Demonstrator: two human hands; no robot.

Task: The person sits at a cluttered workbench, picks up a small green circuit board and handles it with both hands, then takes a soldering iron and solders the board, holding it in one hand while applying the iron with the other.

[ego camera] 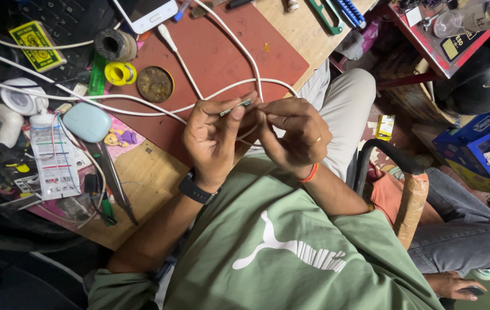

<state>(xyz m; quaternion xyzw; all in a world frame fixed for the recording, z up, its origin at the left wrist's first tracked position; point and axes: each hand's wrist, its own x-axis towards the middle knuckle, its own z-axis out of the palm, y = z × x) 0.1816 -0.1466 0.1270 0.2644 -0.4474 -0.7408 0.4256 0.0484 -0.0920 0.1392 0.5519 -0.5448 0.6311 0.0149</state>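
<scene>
At the frame's centre, the left hand (213, 140) pinches a small flat component (235, 107) at its fingertips while the right hand (293, 135) closes its grip on the other end, lifting it above the table (147, 178) for close work

**Hidden, cropped or too small to read**

The small dark part (235, 107) pinched between the left hand (213, 140) and the right hand (293, 138) is too small to identify; fingers cover its ends. Above the red mat (222, 57), the phone (146, 12), green cutters (326, 14) and blue comb (349, 11) are cut by the top edge. Right of the mat, the helmet (480, 83) is partly hidden. A second person's hand (451, 285) sits at the bottom edge.
</scene>
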